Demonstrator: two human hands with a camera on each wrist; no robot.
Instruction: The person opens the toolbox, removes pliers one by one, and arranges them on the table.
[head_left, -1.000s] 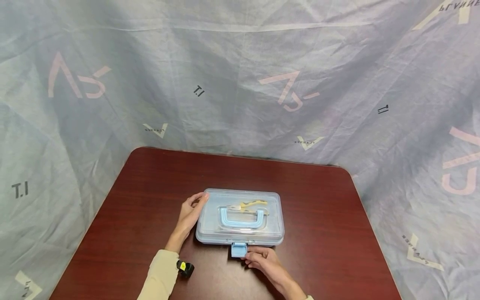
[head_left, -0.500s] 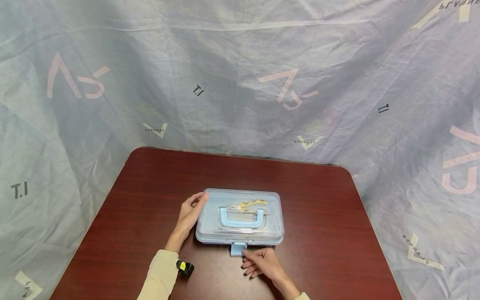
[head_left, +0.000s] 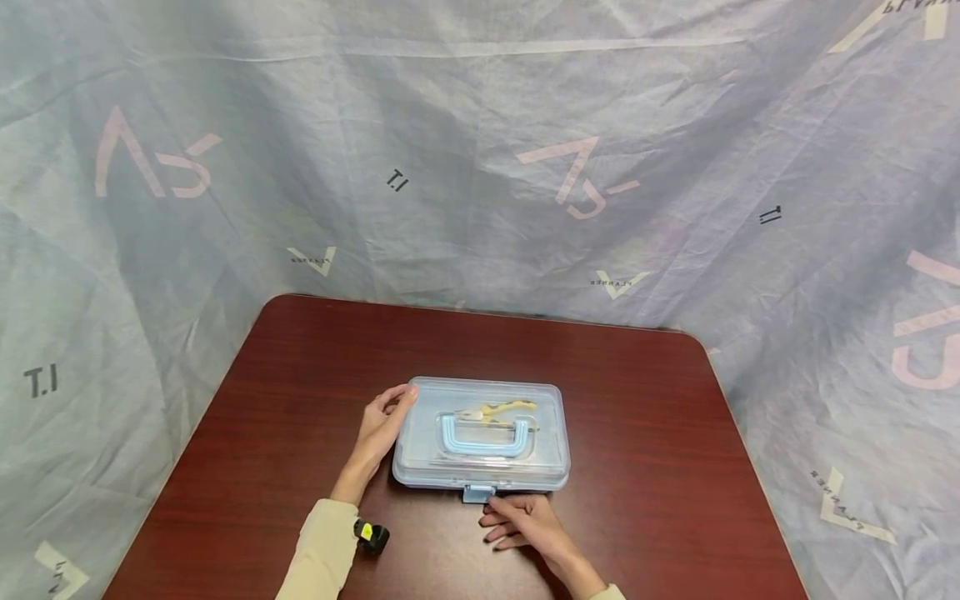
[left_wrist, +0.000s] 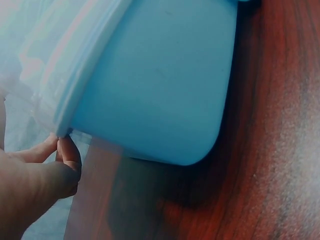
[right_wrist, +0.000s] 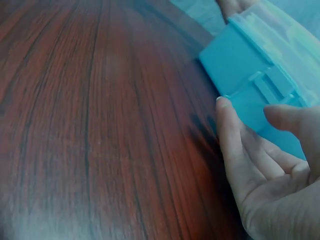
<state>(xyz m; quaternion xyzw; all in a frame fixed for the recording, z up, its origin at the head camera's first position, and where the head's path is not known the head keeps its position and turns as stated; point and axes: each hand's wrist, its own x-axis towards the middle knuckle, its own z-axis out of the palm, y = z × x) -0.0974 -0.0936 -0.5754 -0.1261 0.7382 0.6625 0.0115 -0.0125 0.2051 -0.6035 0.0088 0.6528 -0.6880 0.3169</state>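
A pale blue toolbox (head_left: 420, 458) with a clear lid stands on the table, its light blue handle (head_left: 483, 448) lying flat. Through the lid I see pliers (head_left: 510, 407) with yellow-and-dark handles. At the box's far left corner my left hand (head_left: 381, 429) holds the lid's rim (left_wrist: 67, 107) between thumb and fingers. A blue latch (head_left: 478, 493) juts out from the middle of the front. My right hand (head_left: 528, 525) is beside it, thumb tip at the latch's right edge and the other fingers loosely spread below. In the right wrist view these fingers (right_wrist: 230, 135) lie low along the box's front wall.
The box rests on a dark red wooden table (head_left: 645, 433) with rounded far corners. Grey printed cloth (head_left: 465, 167) hangs behind it and at both sides. A black wrist device (head_left: 371, 536) with a yellow mark sits at the left sleeve.
My right fingers have come off the latch and dropped lower, leaving the thumb at it. The latch flap shows shorter than before. The left hand and the box have stayed put.
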